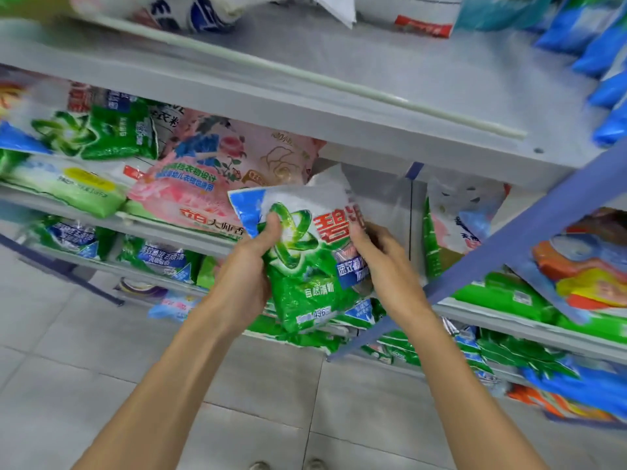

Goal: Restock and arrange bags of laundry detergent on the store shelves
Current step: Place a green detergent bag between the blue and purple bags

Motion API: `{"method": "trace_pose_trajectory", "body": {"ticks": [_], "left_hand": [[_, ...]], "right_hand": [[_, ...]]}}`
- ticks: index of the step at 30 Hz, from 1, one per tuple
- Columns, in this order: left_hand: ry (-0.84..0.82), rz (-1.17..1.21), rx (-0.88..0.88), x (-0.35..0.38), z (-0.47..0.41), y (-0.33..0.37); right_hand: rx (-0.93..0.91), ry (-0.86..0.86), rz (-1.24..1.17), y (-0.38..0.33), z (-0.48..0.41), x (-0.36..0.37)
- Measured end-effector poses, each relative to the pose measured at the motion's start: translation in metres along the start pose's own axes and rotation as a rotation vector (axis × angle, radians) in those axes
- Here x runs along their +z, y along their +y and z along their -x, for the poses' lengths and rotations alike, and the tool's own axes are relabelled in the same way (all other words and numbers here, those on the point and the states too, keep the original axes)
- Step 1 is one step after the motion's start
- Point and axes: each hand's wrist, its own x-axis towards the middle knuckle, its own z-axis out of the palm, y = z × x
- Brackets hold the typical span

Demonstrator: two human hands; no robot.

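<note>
From the head view, both hands hold one green-and-white detergent bag (305, 266) up in the air in front of the shelving, above the tiled floor (101, 368). The left hand (252, 262) grips the bag's left edge, fingers curled behind it and the thumb pressed on the front beside the green swirl logo. The right hand (380, 259) clasps the right edge, its fingers wrapped round the side of the bag by the red lettering. The bag stands nearly upright, tilted a little to the left, with its top corner reaching the level of the middle shelf.

On that shelf, just left of the held bag, lies a pink flowered bag (220, 178). Farther left are a green swirl-logo bag (101, 134) and a pale green bag (68, 188). To the right, a blue shelf post (509, 249) slants across the picture, and a white bag (464, 212) leans behind it. Near the right edge sits an orange-and-yellow bag (583, 266).

The grey upper shelf (339, 79) carries blue bags (604, 45) at its right end. More green bags (152, 259) fill the lower shelf, blurred.
</note>
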Motion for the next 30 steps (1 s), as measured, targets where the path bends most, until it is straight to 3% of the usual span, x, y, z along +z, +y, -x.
{"method": "trace_pose_trajectory", "body": {"ticks": [5,8,13,16,24,30], "left_hand": [[0.012,-0.041,-0.074,-0.006,0.067,0.026],[0.087,-0.142,-0.089,-0.003,0.081,0.036],[-0.014,-0.364,0.038,-0.012,0.143,0.034],[-0.191,-0.267,-0.027,0.002,0.172,0.030],[-0.438,-0.351,-0.084,0.072,0.195,0.003],[-0.492,-0.275,-0.122,0.146,0.213,-0.039]], "right_hand": [[0.168,-0.231,-0.287,-0.018,0.048,0.001],[0.217,-0.253,-0.397,-0.030,0.087,-0.003],[0.195,-0.120,-0.428,-0.050,0.147,-0.020],[0.152,-0.033,-0.421,-0.064,0.179,-0.037],[-0.150,0.170,-0.093,-0.116,0.259,-0.115],[-0.107,0.233,-0.182,-0.114,0.305,-0.211]]}}
